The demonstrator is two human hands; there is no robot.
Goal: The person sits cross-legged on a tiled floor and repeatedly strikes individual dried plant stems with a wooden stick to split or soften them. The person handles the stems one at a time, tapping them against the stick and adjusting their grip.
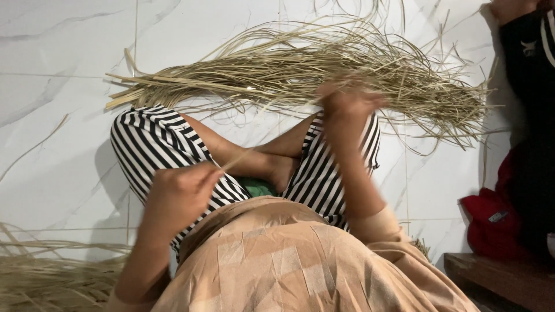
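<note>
Straw-coloured strip [245,155] runs taut across the lap between both hands; left hand [180,193] pinches its near end, fingers clenched on it; right hand [347,104] is blurred, raised at the far end, apparently gripping it; big bundle of dried strips [300,69] lies on the white tiled floor [58,115] just beyond the striped trousers [153,141]; second pile [40,277] left of the lap; red bag [491,222] to the right.

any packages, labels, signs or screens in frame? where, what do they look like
Label: small pale grey rectangular tag on the red fabric bundle at the right edge, above the dark wooden ledge; too small to tell more.
Emblem: small white mark on a black garment, top right.
No packages, signs or screens.
</note>
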